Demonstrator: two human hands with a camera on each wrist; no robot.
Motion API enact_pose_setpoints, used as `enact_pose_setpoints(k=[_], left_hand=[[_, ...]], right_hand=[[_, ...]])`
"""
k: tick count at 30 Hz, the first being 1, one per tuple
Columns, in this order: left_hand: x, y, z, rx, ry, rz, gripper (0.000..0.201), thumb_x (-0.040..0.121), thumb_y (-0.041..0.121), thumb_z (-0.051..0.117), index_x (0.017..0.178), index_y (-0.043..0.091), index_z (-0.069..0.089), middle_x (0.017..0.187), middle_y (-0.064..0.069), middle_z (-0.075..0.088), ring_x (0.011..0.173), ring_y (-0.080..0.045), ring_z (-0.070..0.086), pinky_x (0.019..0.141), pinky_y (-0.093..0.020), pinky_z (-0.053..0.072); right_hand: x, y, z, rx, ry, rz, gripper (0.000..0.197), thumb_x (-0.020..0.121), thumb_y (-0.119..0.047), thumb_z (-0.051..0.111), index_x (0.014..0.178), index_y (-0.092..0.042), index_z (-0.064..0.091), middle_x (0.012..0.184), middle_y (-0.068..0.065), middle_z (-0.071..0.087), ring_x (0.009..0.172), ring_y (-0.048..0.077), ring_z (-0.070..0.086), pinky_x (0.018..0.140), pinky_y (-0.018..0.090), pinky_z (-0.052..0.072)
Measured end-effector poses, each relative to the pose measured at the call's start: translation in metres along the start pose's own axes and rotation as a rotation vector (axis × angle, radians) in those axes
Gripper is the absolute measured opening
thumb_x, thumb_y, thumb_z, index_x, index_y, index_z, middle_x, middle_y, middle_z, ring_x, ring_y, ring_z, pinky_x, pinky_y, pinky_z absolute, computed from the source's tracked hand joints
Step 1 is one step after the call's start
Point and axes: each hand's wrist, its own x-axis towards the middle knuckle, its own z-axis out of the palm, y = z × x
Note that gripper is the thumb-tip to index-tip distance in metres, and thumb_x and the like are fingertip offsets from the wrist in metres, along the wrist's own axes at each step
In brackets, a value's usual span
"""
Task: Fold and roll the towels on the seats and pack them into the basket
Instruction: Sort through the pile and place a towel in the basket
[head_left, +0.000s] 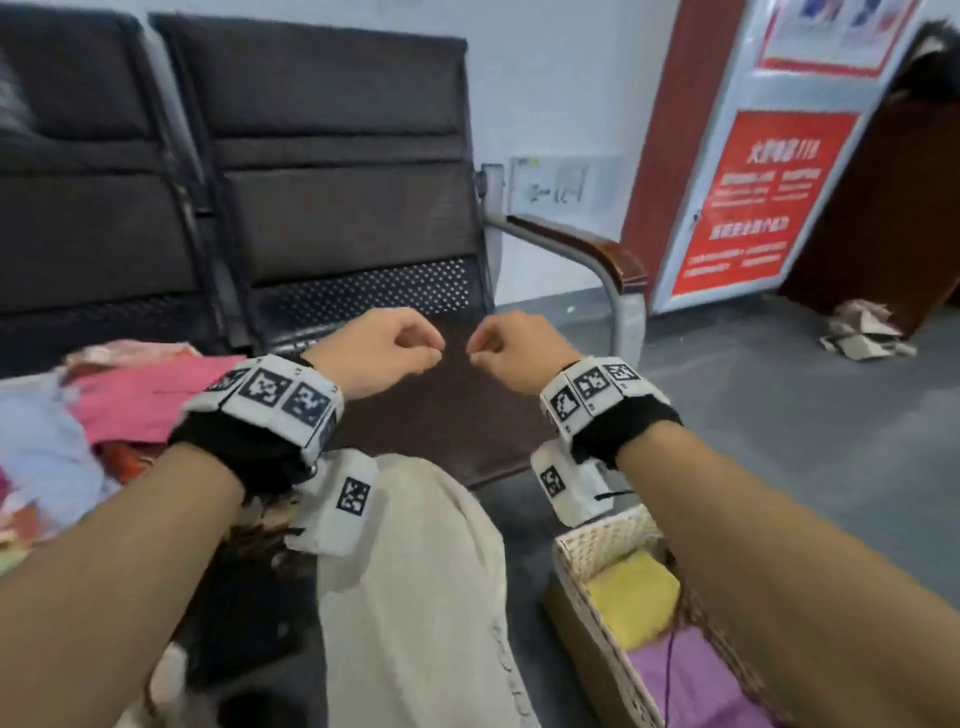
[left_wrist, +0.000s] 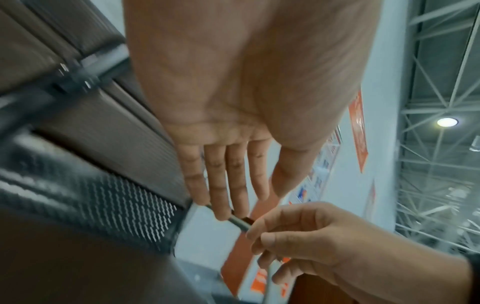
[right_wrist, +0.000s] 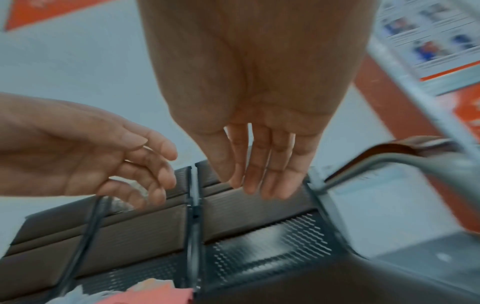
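Observation:
A heap of towels lies on the left seat, with a pink towel (head_left: 140, 400) on top and a light blue towel (head_left: 41, 457) beside it. The pink towel's edge (right_wrist: 161, 296) also shows in the right wrist view. The woven basket (head_left: 597, 545) stands on the floor at lower right, holding a yellow towel (head_left: 634, 597) and a purple towel (head_left: 696, 686). My left hand (head_left: 400, 348) and right hand (head_left: 511, 348) hover close together above the bare right seat (head_left: 441, 415). Both hold nothing. The left fingers (left_wrist: 228, 185) and the right fingers (right_wrist: 259, 174) hang relaxed.
The seat's metal armrest with a wooden top (head_left: 587, 249) rises to the right. My knee in cream trousers (head_left: 415, 571) is between the seat and the basket. A red signboard (head_left: 753, 208) leans on the wall, and crumpled cardboard (head_left: 862, 332) lies on the grey floor.

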Motion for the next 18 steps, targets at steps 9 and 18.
enact_pose_setpoints(k=[9, 18], left_hand=[[-0.078, -0.129, -0.122, -0.043, 0.276, -0.243, 0.010, 0.086, 0.007, 0.063, 0.096, 0.009, 0.064, 0.092, -0.014, 0.067, 0.085, -0.023, 0.062, 0.083, -0.039, 0.049], [-0.120, -0.269, -0.165, 0.137, 0.410, -0.569, 0.015, 0.087, 0.014, 0.061, 0.102, 0.013, 0.062, 0.106, -0.006, 0.064, 0.097, -0.020, 0.059, 0.082, -0.027, 0.043]], right_hand=[[0.090, -0.176, 0.066, -0.067, -0.220, -0.303, 0.015, 0.088, -0.023, 0.063, 0.100, -0.020, 0.071, 0.105, 0.003, 0.070, 0.102, 0.018, 0.062, 0.085, 0.024, 0.046], [0.140, -0.241, 0.223, 0.053, -0.470, -0.408, 0.019, 0.087, -0.016, 0.062, 0.103, -0.010, 0.069, 0.105, 0.006, 0.069, 0.098, 0.019, 0.062, 0.076, 0.020, 0.040]])
